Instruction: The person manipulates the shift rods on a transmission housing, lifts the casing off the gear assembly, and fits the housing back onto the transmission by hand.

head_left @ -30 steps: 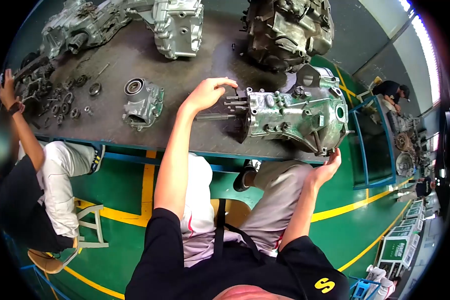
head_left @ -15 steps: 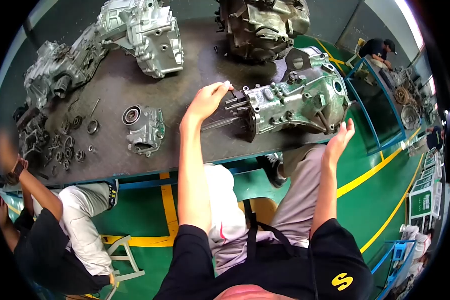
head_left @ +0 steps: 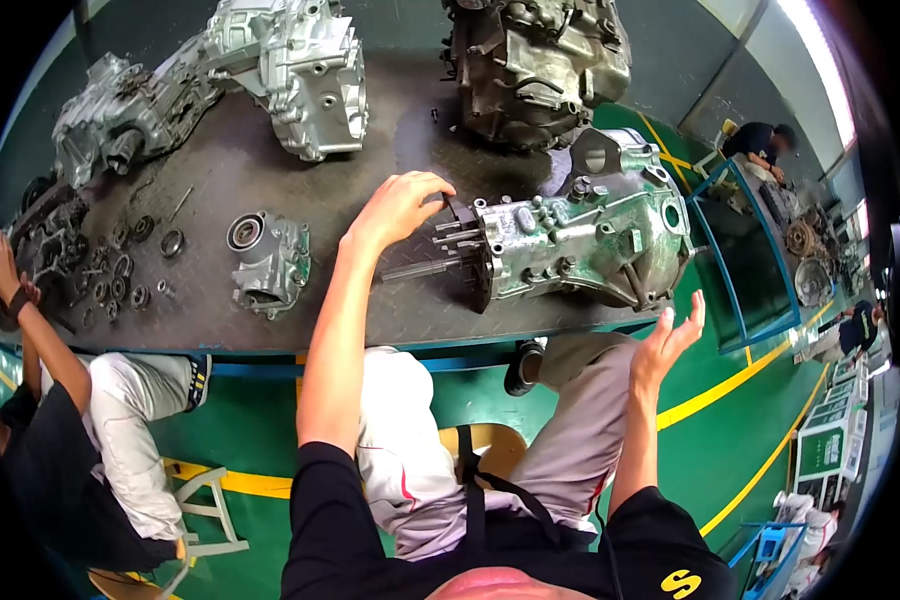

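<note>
A gearbox housing (head_left: 585, 235), silvery with green stains, lies on its side at the table's front right. Several thin rods and a longer splined shaft (head_left: 420, 269) stick out of its left end. My left hand (head_left: 400, 208) is at that end, thumb and fingers closed on a small dark metal piece (head_left: 459, 211) at the housing's upper corner; its exact kind is unclear. My right hand (head_left: 667, 345) is open below the housing's wide right end, palm up, fingers apart, holding nothing. A smaller casting with a round bearing opening (head_left: 270, 262) stands left of my left forearm.
The dark metal table (head_left: 370, 305) bears a silver gearbox case (head_left: 315, 90), a grimy transmission (head_left: 540, 75), another casting (head_left: 125, 120) and several loose bearings and rings (head_left: 122, 267). A co-worker (head_left: 60, 440) sits at the left. Beyond the right edge stands a blue-framed table (head_left: 745, 250).
The view has shifted slightly. My left hand has come down over the dark piece, its fingers more bent. My right hand has moved a little lower, away from the housing. The co-worker's hand has moved up.
</note>
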Tool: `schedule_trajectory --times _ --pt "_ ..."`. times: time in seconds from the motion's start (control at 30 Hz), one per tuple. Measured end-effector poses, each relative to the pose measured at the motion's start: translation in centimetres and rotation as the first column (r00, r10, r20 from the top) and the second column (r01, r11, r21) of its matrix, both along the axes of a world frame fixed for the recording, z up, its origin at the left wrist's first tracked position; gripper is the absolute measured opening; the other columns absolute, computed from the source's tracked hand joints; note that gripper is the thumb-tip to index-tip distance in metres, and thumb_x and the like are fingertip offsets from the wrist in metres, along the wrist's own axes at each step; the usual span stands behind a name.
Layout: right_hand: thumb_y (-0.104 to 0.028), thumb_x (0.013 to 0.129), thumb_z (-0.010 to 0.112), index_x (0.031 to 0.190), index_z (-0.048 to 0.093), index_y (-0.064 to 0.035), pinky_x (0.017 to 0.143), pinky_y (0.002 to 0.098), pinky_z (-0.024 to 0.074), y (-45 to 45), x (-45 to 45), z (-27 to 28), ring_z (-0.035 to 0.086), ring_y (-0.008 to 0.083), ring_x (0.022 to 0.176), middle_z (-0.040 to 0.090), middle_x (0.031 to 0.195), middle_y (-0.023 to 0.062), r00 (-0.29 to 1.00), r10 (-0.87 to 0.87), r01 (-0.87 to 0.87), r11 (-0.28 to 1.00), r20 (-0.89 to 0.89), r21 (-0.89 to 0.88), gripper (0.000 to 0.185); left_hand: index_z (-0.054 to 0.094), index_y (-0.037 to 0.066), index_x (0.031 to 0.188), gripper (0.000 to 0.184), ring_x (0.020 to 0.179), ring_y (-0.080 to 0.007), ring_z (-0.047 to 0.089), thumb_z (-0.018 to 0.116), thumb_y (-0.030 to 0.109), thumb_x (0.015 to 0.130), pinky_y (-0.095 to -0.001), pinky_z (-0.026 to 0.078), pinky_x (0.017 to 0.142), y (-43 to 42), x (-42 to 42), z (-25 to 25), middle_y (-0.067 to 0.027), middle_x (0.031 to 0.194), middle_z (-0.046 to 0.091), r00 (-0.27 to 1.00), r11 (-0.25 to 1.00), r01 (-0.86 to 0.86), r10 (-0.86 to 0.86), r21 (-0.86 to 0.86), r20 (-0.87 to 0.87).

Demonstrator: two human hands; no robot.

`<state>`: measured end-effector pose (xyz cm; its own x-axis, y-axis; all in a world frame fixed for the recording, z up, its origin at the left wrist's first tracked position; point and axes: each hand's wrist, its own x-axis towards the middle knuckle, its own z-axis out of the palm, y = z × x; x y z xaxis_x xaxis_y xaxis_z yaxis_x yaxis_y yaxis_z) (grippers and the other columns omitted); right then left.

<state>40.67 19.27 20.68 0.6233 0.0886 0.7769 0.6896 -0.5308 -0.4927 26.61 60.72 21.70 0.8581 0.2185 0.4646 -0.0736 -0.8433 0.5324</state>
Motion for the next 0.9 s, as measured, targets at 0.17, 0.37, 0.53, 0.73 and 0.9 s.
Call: schedule_trajectory --times 0.17,0.37,0.53,0.73,0.9 --pt "-0.017 0.097 0.053 0.140 0.044 0.0044 0.114 0.0479 0.0305 -0.6 -0.5 1.0 0.043 0.0379 0.135 0.045 0.149 0.0228 0.963 0.120 -0.070 0.976 0.242 -0.205 0.048 0.068 0.006 0.109 0.024 0.103 -0.0327 0.065 0.070 0.005 0.084 -0.0438 0.051 0.092 -0.3 0.5 -1.1 -0.0092 0.111 0.070 0.990 0.965 -0.049 0.012 0.256 0.143" --pt "-0.017 0.099 0.052 0.139 0.045 0.0034 0.115 0.0437 0.0300 0.0 0.7 -0.3 0.042 0.0309 0.135 0.046 0.147 0.0173 0.975 0.124 -0.105 0.988 0.187 -0.112 0.046 0.068 0.008 0.106 0.022 0.098 -0.0281 0.067 0.069 0.009 0.083 -0.0408 0.053 0.093 0.0 0.8 -0.3 -0.0056 0.112 0.070 0.959 0.891 -0.179 0.064 0.416 0.275" --pt "-0.020 0.100 0.052 0.139 0.045 0.0028 0.113 0.0434 0.0315 0.3 0.4 -1.1 0.043 0.0294 0.134 0.047 0.146 0.0166 0.985 0.104 -0.092 0.991 0.138 -0.096 0.046 0.069 0.011 0.102 0.018 0.111 -0.0227 0.066 0.066 0.012 0.084 -0.0415 0.051 0.102 1.1 -0.5 3.1 -0.0015 0.116 0.070 0.931 0.608 -0.261 -0.046 0.750 0.361" --pt "-0.018 0.099 0.052 0.140 0.045 -0.0003 0.113 0.0446 0.0318 0.2 0.9 -1.5 0.043 0.0287 0.134 0.048 0.146 0.0152 0.992 0.087 -0.081 0.995 0.090 -0.063 0.045 0.069 0.009 0.104 0.027 0.116 -0.0210 0.065 0.069 0.006 0.077 -0.0429 0.048 0.105 3.0 -3.9 0.6 -0.0029 0.117 0.071 0.952 0.622 -0.267 0.051 0.737 0.302" --pt "-0.015 0.098 0.053 0.141 0.042 -0.0018 0.113 0.0442 0.0300 -0.2 1.1 -1.8 0.043 0.0279 0.136 0.048 0.147 0.0147 0.991 0.101 -0.097 0.994 0.089 -0.051 0.047 0.069 0.004 0.104 0.027 0.111 -0.0260 0.066 0.070 -0.001 0.077 -0.0405 0.049 0.100 3.6 -6.0 -1.6 -0.0081 0.112 0.072 0.954 0.799 -0.256 0.118 0.544 0.276"
